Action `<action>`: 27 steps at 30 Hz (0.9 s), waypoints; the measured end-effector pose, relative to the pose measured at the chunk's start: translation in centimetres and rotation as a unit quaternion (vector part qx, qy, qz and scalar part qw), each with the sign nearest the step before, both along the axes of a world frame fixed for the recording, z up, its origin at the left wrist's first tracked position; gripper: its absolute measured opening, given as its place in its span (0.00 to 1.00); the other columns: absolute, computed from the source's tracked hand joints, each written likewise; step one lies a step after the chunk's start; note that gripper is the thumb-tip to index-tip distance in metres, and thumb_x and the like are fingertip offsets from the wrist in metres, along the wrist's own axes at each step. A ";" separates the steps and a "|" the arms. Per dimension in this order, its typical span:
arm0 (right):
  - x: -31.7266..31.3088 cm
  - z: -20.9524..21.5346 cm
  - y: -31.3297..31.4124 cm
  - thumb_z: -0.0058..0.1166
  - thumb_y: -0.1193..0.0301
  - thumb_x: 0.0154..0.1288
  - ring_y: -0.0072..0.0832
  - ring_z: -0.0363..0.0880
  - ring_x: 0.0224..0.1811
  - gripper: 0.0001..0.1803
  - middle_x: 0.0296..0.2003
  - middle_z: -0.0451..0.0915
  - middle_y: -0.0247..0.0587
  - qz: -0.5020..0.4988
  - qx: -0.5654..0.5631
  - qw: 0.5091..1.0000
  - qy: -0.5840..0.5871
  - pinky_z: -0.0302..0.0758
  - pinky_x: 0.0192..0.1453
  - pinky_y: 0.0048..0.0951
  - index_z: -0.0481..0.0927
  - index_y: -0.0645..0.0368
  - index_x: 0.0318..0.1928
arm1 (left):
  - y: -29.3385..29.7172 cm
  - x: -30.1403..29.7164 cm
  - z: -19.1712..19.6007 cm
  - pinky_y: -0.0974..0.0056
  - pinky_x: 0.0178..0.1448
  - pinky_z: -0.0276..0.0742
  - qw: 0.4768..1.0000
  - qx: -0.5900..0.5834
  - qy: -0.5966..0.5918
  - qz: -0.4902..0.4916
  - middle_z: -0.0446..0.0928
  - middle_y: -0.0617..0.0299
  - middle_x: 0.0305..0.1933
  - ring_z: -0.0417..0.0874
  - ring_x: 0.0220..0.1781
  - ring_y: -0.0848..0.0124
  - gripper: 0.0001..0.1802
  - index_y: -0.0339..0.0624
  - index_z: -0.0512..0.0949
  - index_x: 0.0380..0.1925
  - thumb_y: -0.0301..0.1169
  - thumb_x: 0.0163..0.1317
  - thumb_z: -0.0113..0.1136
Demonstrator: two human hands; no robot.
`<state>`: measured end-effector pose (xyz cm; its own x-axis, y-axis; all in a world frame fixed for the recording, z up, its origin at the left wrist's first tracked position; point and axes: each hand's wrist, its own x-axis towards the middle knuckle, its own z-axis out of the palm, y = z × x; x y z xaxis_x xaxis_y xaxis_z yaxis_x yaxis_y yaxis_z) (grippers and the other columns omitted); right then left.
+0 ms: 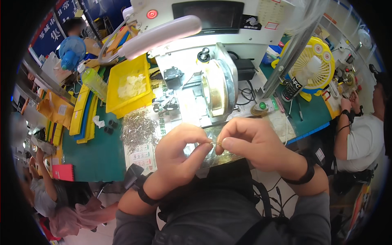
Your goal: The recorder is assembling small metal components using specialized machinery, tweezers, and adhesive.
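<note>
My left hand (179,153) and my right hand (255,143) meet at the near edge of the bench. Each pinches thumb against forefinger on a thin gold-coloured metal piece (216,143) that spans the small gap between the fingertips. It is too small to name its kind. A shiny sheet-like surface (220,158) lies just below the hands. To the left of my left hand, a heap of small silvery metal pieces (139,128) is spread on printed paper. Directly beyond the hands stands a machine with a wide gold-rimmed wheel (214,87), brightly lit.
A lamp arm (163,36) reaches over the machine, below a dark screen (208,17). Left are a yellow tray (128,87) of pale scraps and a green bottle (94,81). Right are a yellow fan (312,61) and a black-and-white bottle (296,83). Other people sit at both sides.
</note>
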<state>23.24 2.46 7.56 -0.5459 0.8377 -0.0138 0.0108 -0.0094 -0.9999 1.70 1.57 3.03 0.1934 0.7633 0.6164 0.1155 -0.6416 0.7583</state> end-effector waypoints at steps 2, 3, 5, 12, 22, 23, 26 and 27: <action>0.9 0.6 -0.5 0.53 0.73 0.73 0.23 0.81 0.41 0.07 0.37 0.83 0.41 -0.002 -0.066 0.998 0.012 0.76 0.50 0.27 0.77 0.66 0.43 | -0.3 0.0 0.5 0.62 0.44 0.78 0.999 0.022 0.028 -0.017 0.83 0.53 0.37 0.84 0.38 0.60 0.09 0.38 0.83 0.36 0.18 0.54 0.68; 1.8 1.0 -1.0 0.54 0.72 0.73 0.23 0.81 0.39 0.07 0.36 0.83 0.41 0.023 -0.043 0.998 0.024 0.77 0.50 0.27 0.76 0.65 0.43 | -0.3 0.1 0.8 0.61 0.45 0.79 0.997 0.041 0.053 -0.025 0.83 0.53 0.38 0.84 0.39 0.59 0.11 0.38 0.83 0.38 0.19 0.53 0.69; 4.6 1.6 -2.2 0.54 0.71 0.74 0.24 0.82 0.38 0.08 0.36 0.83 0.42 0.021 -0.016 0.999 0.032 0.78 0.49 0.28 0.75 0.65 0.43 | -0.7 -0.2 1.0 0.59 0.49 0.79 0.996 0.039 0.076 -0.036 0.84 0.50 0.42 0.85 0.44 0.55 0.16 0.36 0.83 0.42 0.26 0.52 0.74; 21.0 3.0 -8.0 0.50 0.65 0.77 0.25 0.77 0.22 0.11 0.22 0.76 0.33 -0.161 0.155 0.903 0.367 0.78 0.28 0.32 0.69 0.60 0.46 | -1.2 1.7 2.5 0.60 0.52 0.78 0.996 -0.008 0.050 -0.068 0.83 0.49 0.42 0.84 0.45 0.59 0.16 0.32 0.82 0.43 0.27 0.55 0.71; 24.6 -17.0 -9.0 0.48 0.71 0.76 0.21 0.78 0.32 0.07 0.29 0.79 0.35 -0.482 0.024 0.876 0.021 0.76 0.39 0.24 0.74 0.62 0.42 | 0.6 17.5 -2.1 0.53 0.59 0.77 0.894 0.100 0.364 -0.242 0.81 0.51 0.55 0.82 0.57 0.51 0.25 0.37 0.79 0.52 0.30 0.52 0.72; 23.2 -18.1 -8.6 0.48 0.71 0.76 0.21 0.78 0.32 0.07 0.29 0.79 0.35 -0.480 0.021 0.877 0.027 0.76 0.39 0.24 0.74 0.62 0.42 | 0.9 19.5 -2.9 0.53 0.63 0.74 0.873 0.161 0.411 -0.205 0.77 0.52 0.60 0.78 0.62 0.52 0.30 0.37 0.76 0.57 0.30 0.52 0.72; 19.8 -19.7 -7.8 0.48 0.71 0.76 0.20 0.76 0.31 0.06 0.29 0.77 0.34 -0.472 0.029 0.877 0.083 0.75 0.38 0.23 0.73 0.62 0.43 | 2.2 21.7 -5.5 0.52 0.70 0.69 0.828 0.226 0.486 -0.164 0.71 0.51 0.69 0.72 0.70 0.54 0.39 0.36 0.69 0.65 0.31 0.52 0.71; 19.2 -19.9 -7.7 0.48 0.71 0.77 0.19 0.74 0.29 0.06 0.28 0.76 0.33 -0.472 0.030 0.873 0.119 0.73 0.37 0.23 0.73 0.62 0.43 | 2.4 22.1 -6.0 0.52 0.72 0.66 0.813 0.230 0.509 -0.164 0.68 0.51 0.72 0.69 0.73 0.55 0.42 0.36 0.66 0.68 0.31 0.52 0.71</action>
<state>42.40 -5.25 -12.38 0.4071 0.9111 0.0645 -0.1813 0.1498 -0.9720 23.76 3.93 -2.92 0.9292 0.3007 0.2149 0.2977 -0.9535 0.0473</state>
